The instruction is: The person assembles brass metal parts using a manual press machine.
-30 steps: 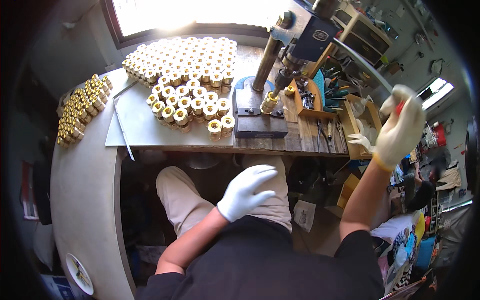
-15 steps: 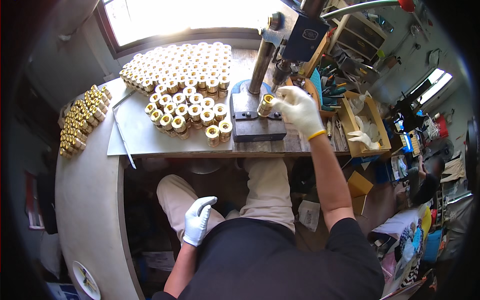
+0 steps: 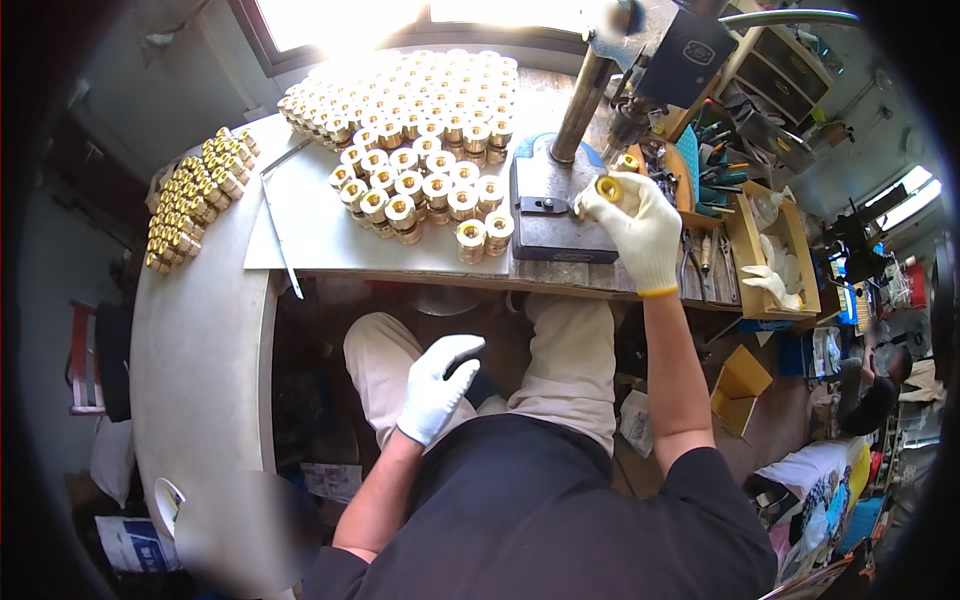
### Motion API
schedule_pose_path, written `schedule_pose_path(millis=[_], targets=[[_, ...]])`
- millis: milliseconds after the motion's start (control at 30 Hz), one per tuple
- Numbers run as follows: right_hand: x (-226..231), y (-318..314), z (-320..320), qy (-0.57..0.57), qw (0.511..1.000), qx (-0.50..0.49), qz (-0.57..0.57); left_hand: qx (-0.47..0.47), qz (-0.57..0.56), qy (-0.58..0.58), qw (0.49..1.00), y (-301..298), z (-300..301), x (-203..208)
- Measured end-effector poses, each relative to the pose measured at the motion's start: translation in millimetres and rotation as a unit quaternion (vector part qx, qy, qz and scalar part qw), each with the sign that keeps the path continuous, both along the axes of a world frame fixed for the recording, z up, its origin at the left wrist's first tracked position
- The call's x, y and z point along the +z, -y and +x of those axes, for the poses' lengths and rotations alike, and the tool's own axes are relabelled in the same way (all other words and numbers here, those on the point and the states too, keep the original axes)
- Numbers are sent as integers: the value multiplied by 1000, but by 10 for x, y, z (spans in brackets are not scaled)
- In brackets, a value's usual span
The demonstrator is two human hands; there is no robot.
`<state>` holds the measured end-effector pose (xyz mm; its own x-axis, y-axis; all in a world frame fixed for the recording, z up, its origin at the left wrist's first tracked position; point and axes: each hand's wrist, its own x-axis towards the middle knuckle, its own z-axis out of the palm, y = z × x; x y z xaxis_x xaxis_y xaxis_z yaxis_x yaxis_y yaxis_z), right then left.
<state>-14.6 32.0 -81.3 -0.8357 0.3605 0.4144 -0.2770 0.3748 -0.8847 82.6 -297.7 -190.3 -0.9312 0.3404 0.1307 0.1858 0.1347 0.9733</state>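
My right hand (image 3: 640,232), in a white knit glove with a yellow cuff, grips a brass fitting (image 3: 608,188) above the right part of a dark press base (image 3: 563,222). The fitting's open, round end faces up, and the glove hides part of its body. Over the base stands a bench press with a blue head (image 3: 685,58) and a steel column (image 3: 583,110). My left hand (image 3: 438,388), also gloved in white, hovers over my lap with fingers stretched out, holding nothing. Many brass fittings (image 3: 408,185) stand upright in rows on a pale sheet left of the press.
A second cluster of brass fittings (image 3: 203,195) sits on the grey side table (image 3: 200,370). Right of the press lie hand tools (image 3: 706,255) and an open cardboard box (image 3: 808,262) with white gloves. Behind the fittings is a bright window (image 3: 340,20). Another person (image 3: 868,400) sits far right.
My right hand has taken hold of the brass fitting and moved it off the press base's middle, to the right. My left hand has risen slightly, fingers still extended. The whole view has shifted.
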Motion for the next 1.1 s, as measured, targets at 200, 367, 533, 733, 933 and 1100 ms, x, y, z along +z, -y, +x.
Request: schedule_pose_path(millis=[200,367,533,733,933,1100], targets=[[-305,641,392,1,988,78,129,10,-209,-325,922,-114,-761,741],[-658,1019,223,-36,986,70,150,-45,-309,-399,862,-360,-1259,889],[-741,825,376,29,995,71,64,-78,-314,-428,844,-746,-1434,755],[-891,535,558,128,989,76,-21,-103,-376,-360,847,-711,-1458,843],[-988,220,610,129,990,55,-30,-71,-306,-315,895,-183,-1105,914],[-1126,-68,624,163,984,35,-64,-1,-392,-215,894,806,-861,1311]])
